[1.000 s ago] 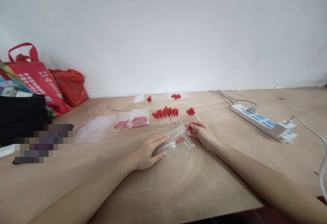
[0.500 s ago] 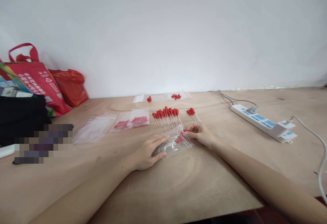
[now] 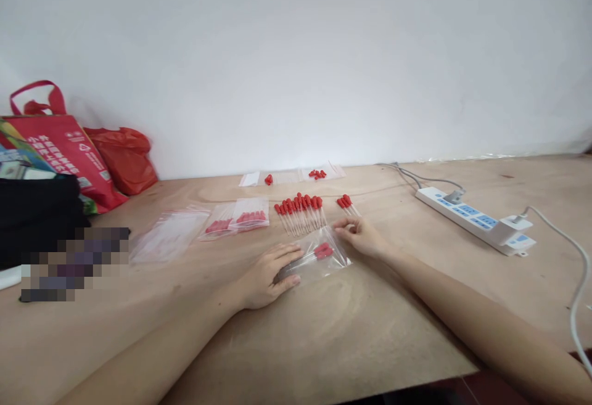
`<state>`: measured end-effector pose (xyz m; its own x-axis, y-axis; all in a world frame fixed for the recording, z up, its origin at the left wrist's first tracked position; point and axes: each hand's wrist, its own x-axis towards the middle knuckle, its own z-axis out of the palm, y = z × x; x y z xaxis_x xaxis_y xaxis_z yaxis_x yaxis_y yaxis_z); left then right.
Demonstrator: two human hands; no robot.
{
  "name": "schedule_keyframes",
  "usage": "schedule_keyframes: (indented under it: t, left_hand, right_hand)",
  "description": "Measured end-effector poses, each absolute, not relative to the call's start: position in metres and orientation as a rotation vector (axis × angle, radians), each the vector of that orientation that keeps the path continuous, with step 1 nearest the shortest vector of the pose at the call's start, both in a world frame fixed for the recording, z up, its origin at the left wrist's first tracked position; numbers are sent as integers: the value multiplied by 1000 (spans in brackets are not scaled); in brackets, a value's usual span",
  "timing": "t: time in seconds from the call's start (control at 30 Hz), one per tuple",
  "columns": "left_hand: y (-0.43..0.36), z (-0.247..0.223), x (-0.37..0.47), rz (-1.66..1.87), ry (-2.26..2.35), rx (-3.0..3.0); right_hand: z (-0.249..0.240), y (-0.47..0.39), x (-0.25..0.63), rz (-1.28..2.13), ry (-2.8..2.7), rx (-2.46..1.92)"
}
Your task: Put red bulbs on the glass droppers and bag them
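Flat on the plywood table, the left hand pins a clear plastic zip bag holding red-capped droppers; the right hand, fingers curled at the small loose red-capped dropper cluster, hides any grasp; I cannot tell.

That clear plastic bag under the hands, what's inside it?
Inside the clear bag lie red-capped droppers, perhaps two. The left hand covers the bag's near end, hiding their tips.

A pixelated blur patch hides something on the pale wooden table; a red printed tote bag is cut off at left.
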<state>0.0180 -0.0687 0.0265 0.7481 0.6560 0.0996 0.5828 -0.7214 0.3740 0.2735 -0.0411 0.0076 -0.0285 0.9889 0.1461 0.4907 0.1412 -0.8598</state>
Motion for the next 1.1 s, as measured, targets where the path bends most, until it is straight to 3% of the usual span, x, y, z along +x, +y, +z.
schedule_keyframes:
  t: [0.13, 0.23, 0.73, 0.83, 1.1]
  left_hand:
    - [-68, 26, 16, 266, 956, 2651]
    - [-68, 26, 15, 249, 930, 2680]
    - [-68, 25, 15, 294, 885, 2686]
    - [-67, 25, 15, 287, 873, 2685]
    - [-67, 24, 14, 270, 883, 2673]
  right_hand:
    - [15, -15, 303, 253, -1537, -1780]
    - [17, 6, 314, 166, -1539, -1979]
    - [31, 25, 292, 304, -1511, -2096]
    - [29, 14, 295, 334, -1486, -1917]
    - [0, -31, 286, 807, -1106, -1320]
